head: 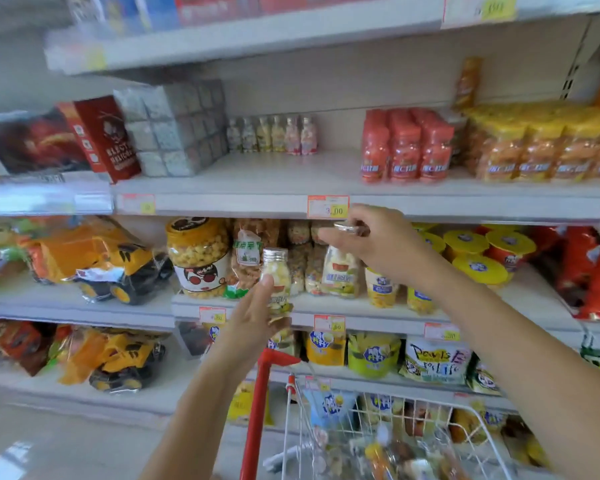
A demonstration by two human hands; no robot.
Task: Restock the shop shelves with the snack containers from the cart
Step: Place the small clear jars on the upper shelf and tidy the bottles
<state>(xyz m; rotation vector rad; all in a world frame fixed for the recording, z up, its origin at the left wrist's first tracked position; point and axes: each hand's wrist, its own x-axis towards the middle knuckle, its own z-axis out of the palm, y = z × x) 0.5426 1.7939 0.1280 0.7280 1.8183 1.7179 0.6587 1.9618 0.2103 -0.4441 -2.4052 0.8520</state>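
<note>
My left hand (253, 317) grips a small clear snack bottle (277, 277) with a silver cap and yellow-white pieces, held upright in front of the middle shelf (378, 311). A second small container seems tucked under it in the same hand. My right hand (378, 244) reaches over that shelf and curls round the silver-capped top of a similar bottle (340, 270), whose base is down near the shelf surface among other snack jars. The wire cart (357, 420) with a red handle (262, 382) stands below, with several snack containers blurred inside.
A large popcorn jar (198, 258) and bagged snacks stand left of the bottles, yellow-lidded cups (478, 251) to the right. The shelf above holds a row of small bottles (274, 133), red bottle packs (406, 147) and bare room between. Toy trucks (118, 265) sit at left.
</note>
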